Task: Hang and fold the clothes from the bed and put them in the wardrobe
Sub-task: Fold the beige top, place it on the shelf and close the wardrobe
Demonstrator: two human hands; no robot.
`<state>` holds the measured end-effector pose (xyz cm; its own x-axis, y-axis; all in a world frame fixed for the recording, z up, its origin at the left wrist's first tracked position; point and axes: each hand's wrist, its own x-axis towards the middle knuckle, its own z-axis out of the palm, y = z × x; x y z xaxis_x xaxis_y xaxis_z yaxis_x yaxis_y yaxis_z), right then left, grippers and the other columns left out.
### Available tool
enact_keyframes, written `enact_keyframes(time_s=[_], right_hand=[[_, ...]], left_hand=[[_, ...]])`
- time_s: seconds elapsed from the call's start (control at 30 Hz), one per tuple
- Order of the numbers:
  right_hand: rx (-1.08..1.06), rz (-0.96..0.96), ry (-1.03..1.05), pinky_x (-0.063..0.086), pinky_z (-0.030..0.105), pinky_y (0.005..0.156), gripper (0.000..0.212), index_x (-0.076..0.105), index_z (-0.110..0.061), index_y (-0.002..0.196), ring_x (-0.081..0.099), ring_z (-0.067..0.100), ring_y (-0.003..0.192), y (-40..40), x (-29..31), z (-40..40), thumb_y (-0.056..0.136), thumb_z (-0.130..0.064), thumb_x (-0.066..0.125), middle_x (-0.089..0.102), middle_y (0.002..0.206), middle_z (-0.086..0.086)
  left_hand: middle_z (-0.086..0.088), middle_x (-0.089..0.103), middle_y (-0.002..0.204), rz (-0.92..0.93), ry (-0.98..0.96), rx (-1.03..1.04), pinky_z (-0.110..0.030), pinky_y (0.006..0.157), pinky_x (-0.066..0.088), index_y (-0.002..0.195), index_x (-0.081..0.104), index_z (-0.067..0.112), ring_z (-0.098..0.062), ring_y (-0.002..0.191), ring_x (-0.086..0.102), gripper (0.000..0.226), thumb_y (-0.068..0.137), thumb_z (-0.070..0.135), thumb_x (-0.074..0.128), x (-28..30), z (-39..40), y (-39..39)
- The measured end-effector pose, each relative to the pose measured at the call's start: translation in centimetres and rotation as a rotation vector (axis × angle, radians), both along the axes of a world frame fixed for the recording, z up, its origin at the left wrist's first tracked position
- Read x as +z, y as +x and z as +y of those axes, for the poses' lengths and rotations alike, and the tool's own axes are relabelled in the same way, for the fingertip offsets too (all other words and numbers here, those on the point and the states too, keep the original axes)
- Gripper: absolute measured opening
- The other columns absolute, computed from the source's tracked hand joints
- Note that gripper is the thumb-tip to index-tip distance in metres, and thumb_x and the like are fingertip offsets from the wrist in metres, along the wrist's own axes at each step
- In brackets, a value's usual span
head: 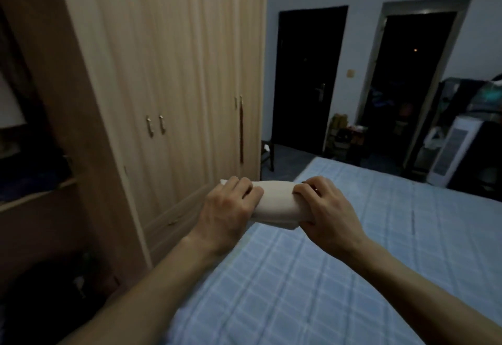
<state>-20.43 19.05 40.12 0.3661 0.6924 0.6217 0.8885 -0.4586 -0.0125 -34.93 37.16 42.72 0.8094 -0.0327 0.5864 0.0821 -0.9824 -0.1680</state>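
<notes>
Now I have a cream folded garment (274, 203) held up in the air between both hands, just above the near corner of the bed (312, 276) with its pale blue checked cover. My left hand (228, 208) has its fingers curled over the top of the bundle's left end, and my right hand (323, 208) grips the right end, fingers wrapped over and thumb beneath. The bundle's long axis runs side to side across me, from one hand to the other, with a small corner of cloth poking out past my left knuckles. The wardrobe (163, 73) stands to my left; its pale doors ahead are shut, but at the far left an open section shows a shelf (38, 195) with dark items on it. That shelf lies on my left hand's side, so I judge the bundle must swing leftward, left end leading.
</notes>
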Motion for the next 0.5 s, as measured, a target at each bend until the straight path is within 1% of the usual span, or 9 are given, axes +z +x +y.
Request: enact_keyframes(time_s=[0.1, 0.2, 0.5], right_hand=[[0.054, -0.010, 0.002, 0.050, 0.032, 0.072, 0.058, 0.053, -0.020, 0.117, 0.050, 0.021, 0.096, -2.8, 0.6, 4.0, 0.066, -0.029, 0.080, 0.049, 0.115, 0.004], [0.107, -0.002, -0.009, 0.051, 0.031, 0.074, 0.061, 0.051, -0.023, 0.117, 0.049, 0.018, 0.098, -6.0, 0.8, 8.8, 0.065, -0.030, 0.081, 0.049, 0.116, 0.001], [0.340, 0.001, -0.035, 0.047, 0.030, 0.067, 0.056, 0.056, -0.021, 0.114, 0.050, 0.021, 0.094, -16.3, -0.2, 23.9, 0.063, -0.024, 0.077, 0.047, 0.111, -0.001]], left_hand=[[-0.008, 0.061, 0.096, 0.003, -0.009, 0.037, -0.042, 0.062, 0.050, 0.104, 0.064, 0.013, -0.029, 0.082, 0.057, 0.035, 0.070, 0.010, 0.073, 0.5, 3.4, -3.8], [-0.006, 0.061, 0.096, -0.007, -0.021, 0.079, -0.039, 0.062, 0.050, 0.104, 0.064, 0.015, -0.028, 0.083, 0.058, 0.039, 0.067, 0.009, 0.073, 0.4, 7.6, -8.0], [-0.005, 0.061, 0.098, 0.015, -0.111, 0.264, -0.037, 0.065, 0.048, 0.105, 0.064, 0.015, -0.027, 0.083, 0.058, 0.051, 0.057, 0.007, 0.079, -1.7, 19.4, -21.5]])
